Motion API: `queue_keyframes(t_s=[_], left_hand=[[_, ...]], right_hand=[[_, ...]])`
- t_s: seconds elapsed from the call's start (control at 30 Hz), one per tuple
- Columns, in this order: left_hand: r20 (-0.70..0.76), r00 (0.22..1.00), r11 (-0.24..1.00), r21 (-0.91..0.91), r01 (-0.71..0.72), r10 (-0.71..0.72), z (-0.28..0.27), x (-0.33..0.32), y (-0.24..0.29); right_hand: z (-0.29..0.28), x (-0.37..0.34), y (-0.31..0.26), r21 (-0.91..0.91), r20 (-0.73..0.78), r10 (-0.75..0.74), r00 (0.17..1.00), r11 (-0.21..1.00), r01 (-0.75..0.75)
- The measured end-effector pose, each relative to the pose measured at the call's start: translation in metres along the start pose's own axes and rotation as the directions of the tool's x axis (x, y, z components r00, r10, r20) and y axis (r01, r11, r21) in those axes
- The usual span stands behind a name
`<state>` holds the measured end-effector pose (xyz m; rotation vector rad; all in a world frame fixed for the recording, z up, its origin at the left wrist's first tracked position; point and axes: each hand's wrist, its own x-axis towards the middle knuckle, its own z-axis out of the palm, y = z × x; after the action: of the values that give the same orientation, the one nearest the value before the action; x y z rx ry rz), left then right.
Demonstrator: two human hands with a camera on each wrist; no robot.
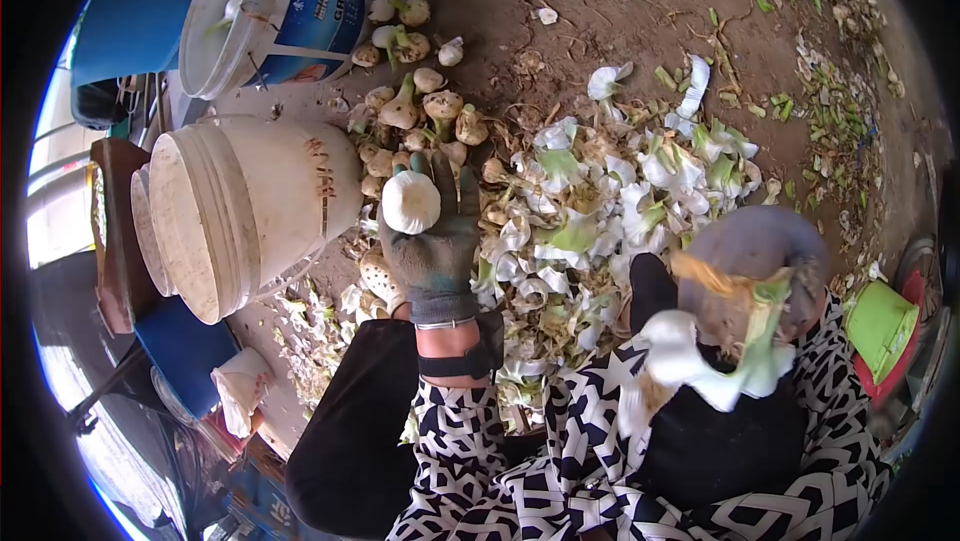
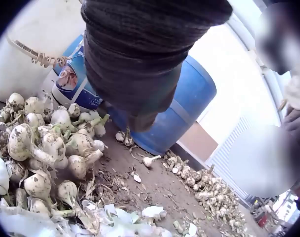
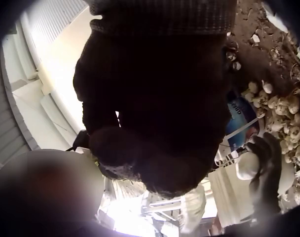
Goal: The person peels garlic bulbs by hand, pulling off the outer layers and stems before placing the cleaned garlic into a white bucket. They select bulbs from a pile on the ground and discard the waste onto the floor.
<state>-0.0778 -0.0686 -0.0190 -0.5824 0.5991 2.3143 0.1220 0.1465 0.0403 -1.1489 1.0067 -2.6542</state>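
In the head view my gloved left hand (image 1: 435,251) holds a white peeled garlic bulb (image 1: 410,202), some of its fingers extended upward. The right wrist view shows the same bulb (image 3: 247,166) between that hand's thumb and fingers (image 3: 268,148). My gloved right hand (image 1: 752,259), blurred and close to the head camera, grips a green stalk (image 1: 764,326) with white outer skins (image 1: 690,351) hanging from it. Up close in the right wrist view, that hand (image 3: 155,108) is dark, with curled fingers. The left wrist view has my left hand (image 2: 135,69) mostly in shadow.
Unpeeled garlic bulbs (image 1: 400,113) are piled beyond my left hand, beside a heap of peeled skins (image 1: 570,231). White buckets (image 1: 270,201) and a blue-labelled bucket (image 1: 325,11) stand at left. At right are a green container (image 1: 880,331) and scraps along the ground.
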Motion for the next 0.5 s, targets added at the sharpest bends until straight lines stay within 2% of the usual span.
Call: queue_keyframes(t_s=[0.03, 0.07, 0.1, 0.13, 0.17, 0.2, 0.23, 0.27, 0.3, 0.33, 0.37, 0.43, 0.47, 0.5], left_hand=[[-0.028, 0.999, 0.999, 0.027, -0.02, 0.021, -0.005, 0.003, 0.004], [-0.026, 0.999, 0.999, 0.027, -0.023, 0.024, -0.01, 0.005, 0.01], [0.013, 1.0, 0.999, 0.017, 0.028, -0.028, -0.015, 0.006, 0.019], [0.051, 0.995, 0.997, 0.009, 0.082, -0.082, -0.017, 0.006, 0.028], [0.023, 0.999, 0.999, 0.014, 0.048, -0.048, 0.0, -0.002, 0.038], [0.092, 0.994, 0.997, 0.031, -0.064, 0.061, 0.005, -0.002, 0.063], [0.214, 0.971, 0.975, -0.169, 0.143, -0.105, 0.024, -0.015, 0.097], [0.433, 0.9, 0.992, -0.083, 0.091, -0.046, 0.041, -0.028, 0.118], [0.436, 0.897, 0.971, -0.239, 0.031, 0.079, 0.061, -0.04, 0.134], [0.392, 0.879, 0.953, -0.237, -0.189, 0.272, 0.076, -0.047, 0.136], [0.392, 0.87, 0.953, -0.154, -0.259, 0.3, 0.078, -0.05, 0.14], [0.351, 0.883, 0.913, 0.147, -0.38, 0.311, 0.061, -0.05, 0.125], [0.226, 0.935, 0.925, 0.207, -0.319, 0.273, 0.055, -0.05, 0.107], [0.138, 0.957, 0.895, 0.341, -0.287, 0.255, 0.045, -0.044, 0.09]], right_hand=[[-0.006, 0.003, -0.01, 0.0, 0.006, -0.001, 1.0, 1.0, 0.001], [-0.009, 0.005, -0.018, -0.043, -0.075, 0.405, 0.911, 0.911, -0.409], [-0.01, 0.004, -0.022, -0.048, -0.169, 0.734, 0.658, 0.661, -0.749], [-0.012, 0.0, -0.001, -0.459, -0.364, 0.779, 0.51, 0.326, -0.826], [-0.017, -0.005, 0.03, -0.683, -0.583, 0.7, 0.412, -0.147, -0.716], [-0.026, -0.009, 0.051, -0.658, -0.659, 0.717, 0.23, -0.4, -0.639], [-0.031, -0.009, 0.065, -0.607, -0.732, 0.68, 0.051, -0.616, -0.502], [-0.036, -0.009, 0.067, -0.57, -0.759, 0.631, 0.157, -0.528, -0.629], [-0.047, -0.006, 0.066, -0.536, -0.79, 0.557, 0.258, -0.42, -0.732], [-0.059, 0.007, 0.072, -0.494, -0.821, 0.517, 0.242, -0.431, -0.755], [-0.071, 0.023, 0.084, -0.451, -0.85, 0.476, 0.225, -0.438, -0.778], [-0.099, 0.035, 0.126, -0.51, -0.86, 0.327, 0.392, -0.518, -0.687], [-0.118, 0.034, 0.152, -0.51, -0.86, 0.325, 0.393, -0.516, -0.688], [-0.136, 0.029, 0.181, -0.516, -0.856, 0.383, 0.346, -0.67, -0.533]])
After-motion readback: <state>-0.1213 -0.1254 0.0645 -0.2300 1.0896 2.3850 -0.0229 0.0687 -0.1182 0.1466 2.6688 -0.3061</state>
